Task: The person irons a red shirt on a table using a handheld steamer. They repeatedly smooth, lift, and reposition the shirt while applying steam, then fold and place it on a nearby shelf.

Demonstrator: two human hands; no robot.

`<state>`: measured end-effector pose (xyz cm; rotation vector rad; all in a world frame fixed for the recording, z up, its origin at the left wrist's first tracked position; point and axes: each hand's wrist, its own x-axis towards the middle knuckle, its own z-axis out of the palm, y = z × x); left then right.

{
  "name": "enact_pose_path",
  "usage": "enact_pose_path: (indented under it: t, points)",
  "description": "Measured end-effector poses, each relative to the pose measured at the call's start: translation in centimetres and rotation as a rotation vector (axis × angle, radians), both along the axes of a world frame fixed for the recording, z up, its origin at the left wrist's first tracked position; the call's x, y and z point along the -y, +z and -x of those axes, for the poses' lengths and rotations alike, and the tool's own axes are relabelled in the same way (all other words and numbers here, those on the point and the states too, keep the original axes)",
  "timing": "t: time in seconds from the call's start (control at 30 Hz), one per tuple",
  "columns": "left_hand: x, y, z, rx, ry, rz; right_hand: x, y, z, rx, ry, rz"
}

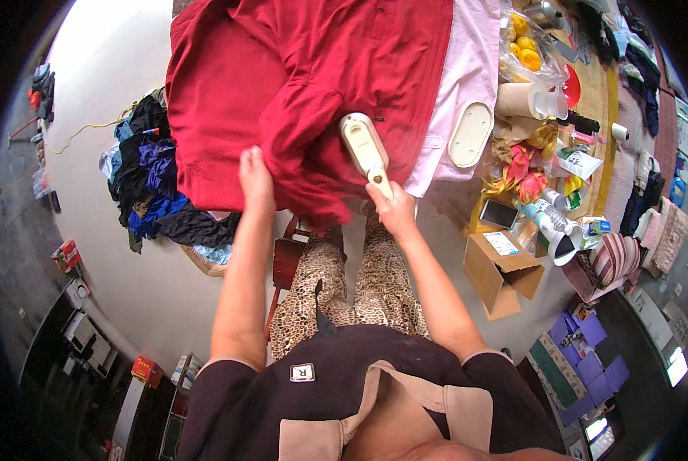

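Note:
A red garment (229, 109) with a dark inner fold lies spread before me, bunched in the middle, its lower edge hanging toward my legs. My right hand (394, 212) grips the handle of a white handheld appliance (362, 138) with a long oval head, held over the red cloth. My left hand (257, 180) rests against the garment's left part, fingers straight and close together, with no cloth visibly pinched. Pale pink cloth (430, 144) with a buttoned tab shows under the red garment on the right. On it lies an oval white plastic piece (471, 135).
A heap of dark and blue clothes (154, 178) is at left. On the right, a wooden table (600, 144) carries bagged yellow fruit (526, 49), dragon fruit (517, 170), bottles and a phone (498, 213). An opened cardboard box (494, 271) stands near it. A dark red chair (288, 262) is by my legs.

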<state>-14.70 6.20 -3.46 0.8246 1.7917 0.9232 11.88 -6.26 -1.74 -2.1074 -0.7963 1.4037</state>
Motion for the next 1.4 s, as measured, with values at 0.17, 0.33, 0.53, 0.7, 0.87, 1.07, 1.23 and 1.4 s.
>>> enact_pose_path:
  t: [0.17, 0.33, 0.53, 0.7, 0.87, 1.07, 1.23, 1.4]
  points:
    - [-10.9, 1.4, 8.4, -0.556, -0.422, -0.256, 2.3, -0.2, -2.4, 0.111, -0.051, -0.045]
    - [-18.8, 4.9, 8.4, -1.015, -0.525, -0.574, 2.1, 4.1, -4.2, 0.009, -0.177, 0.056]
    - [-7.6, 2.1, 0.3, -0.545, -0.978, -0.756, -0.6, 5.5, -2.0, -0.127, -0.19, 0.002]
    - [4.2, -1.3, -2.4, -0.859, -1.234, -0.428, -8.8, 3.6, 0.5, -0.22, -0.118, -0.094]
    - [4.5, -1.9, -4.2, -0.957, -1.248, -0.416, -16.4, -0.7, -1.3, 0.027, -0.12, -0.18]
    - [6.1, -0.3, -4.8, -0.826, -1.043, -0.487, -14.5, 1.8, -1.3, -0.115, -0.182, -0.184]
    - [8.0, -2.6, -4.8, -0.818, -1.081, -0.287, -4.9, 1.4, 3.7, -0.148, -0.102, -0.04]
    - [7.6, -2.2, -5.2, -0.84, -1.113, -0.24, -12.1, -2.6, 2.9, -0.018, -0.153, -0.227]
